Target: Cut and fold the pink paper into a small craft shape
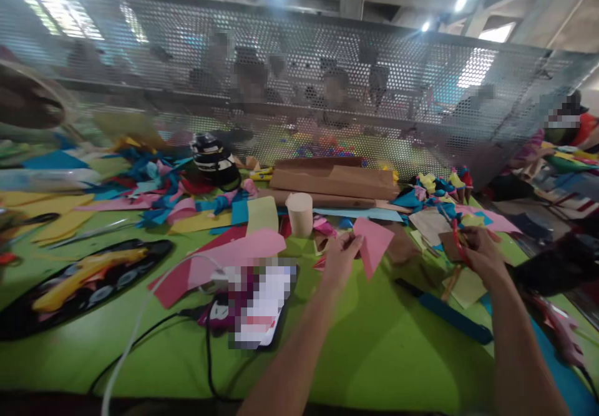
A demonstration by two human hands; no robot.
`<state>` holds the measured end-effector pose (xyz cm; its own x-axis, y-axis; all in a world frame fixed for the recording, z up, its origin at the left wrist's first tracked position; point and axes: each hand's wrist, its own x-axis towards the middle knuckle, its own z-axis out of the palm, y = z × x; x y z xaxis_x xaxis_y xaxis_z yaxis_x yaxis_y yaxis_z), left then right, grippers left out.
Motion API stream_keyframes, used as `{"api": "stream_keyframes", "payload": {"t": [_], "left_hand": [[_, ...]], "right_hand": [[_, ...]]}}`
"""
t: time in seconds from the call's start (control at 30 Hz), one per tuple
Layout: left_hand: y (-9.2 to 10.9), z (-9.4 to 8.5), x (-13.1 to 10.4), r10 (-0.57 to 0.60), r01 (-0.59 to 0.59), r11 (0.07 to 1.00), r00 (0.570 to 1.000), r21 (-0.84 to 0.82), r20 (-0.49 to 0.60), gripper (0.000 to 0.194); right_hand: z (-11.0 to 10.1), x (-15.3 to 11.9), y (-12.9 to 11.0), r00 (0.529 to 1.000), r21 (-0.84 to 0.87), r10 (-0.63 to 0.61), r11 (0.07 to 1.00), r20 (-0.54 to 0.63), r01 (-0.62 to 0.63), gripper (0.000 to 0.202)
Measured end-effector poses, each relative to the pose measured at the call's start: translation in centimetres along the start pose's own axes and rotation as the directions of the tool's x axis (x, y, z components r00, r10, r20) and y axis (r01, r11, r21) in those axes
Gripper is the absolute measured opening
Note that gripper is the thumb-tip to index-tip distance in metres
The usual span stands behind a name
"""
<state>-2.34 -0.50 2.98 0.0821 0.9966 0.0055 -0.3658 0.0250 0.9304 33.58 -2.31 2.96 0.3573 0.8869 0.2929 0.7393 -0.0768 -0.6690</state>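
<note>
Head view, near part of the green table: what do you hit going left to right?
Black and yellow oval board → phone on cables → left hand holding pink paper → right hand with red-handled tool, blue strip lying below them.

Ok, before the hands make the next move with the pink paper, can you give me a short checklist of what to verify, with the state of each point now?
1. Left hand has hold of the pink paper piece: ok, fingers pinch its left edge.
2. Right hand holds a tool: ok, red-handled scissors, though the blades are too blurred to tell open from closed.
3. Paper and scissors have met: not ok, they are apart.
4. Bare green table in front of the hands: ok.
5. Cream cylinder out of the way: ok, it stands upright behind and to the left of the left hand.
6. Blue bar-shaped tool within reach: ok, it lies beside the right forearm.
</note>
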Motion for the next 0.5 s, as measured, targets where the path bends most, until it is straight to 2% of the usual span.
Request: {"api": "stream_keyframes", "payload": {"t": [0.07,0.1,0.17,0.3,0.4,0.5], "left_hand": [[0.3,-0.2,0.1,0.013,-0.013,1.0,1.0,-0.021,-0.004,0.037],[0.4,-0.3,0.2,0.022,-0.022,0.999,1.0,-0.023,-0.006,0.037],[0.7,-0.5,0.3,0.038,-0.038,0.999,0.999,-0.016,-0.009,0.035],[0.9,-1.0,0.5,0.056,-0.056,0.998,0.998,0.007,-0.013,0.034],[1.1,-1.4,0.5,0.073,-0.072,0.997,0.997,0.024,-0.026,0.032],[1.1,-1.6,0.5,0.069,-0.066,0.997,0.997,0.049,-0.042,0.032]], "right_hand": [[0.2,-0.7,-1.1,0.997,0.326,0.009,0.945,0.077,-0.034,0.069],[0.3,-1.2,-1.8,0.991,0.436,-0.021,0.899,0.132,-0.039,0.071],[0.9,-2.1,-3.3,0.976,0.543,-0.037,0.835,0.216,-0.089,0.064],[1.9,-3.5,-5.8,0.919,0.61,-0.099,0.774,0.382,-0.17,0.064],[2.4,-4.1,-6.5,0.85,0.588,-0.219,0.799,0.479,-0.126,0.062],[2.9,-4.8,-6.2,0.764,0.552,-0.326,0.833,0.558,-0.048,0.073]]}}
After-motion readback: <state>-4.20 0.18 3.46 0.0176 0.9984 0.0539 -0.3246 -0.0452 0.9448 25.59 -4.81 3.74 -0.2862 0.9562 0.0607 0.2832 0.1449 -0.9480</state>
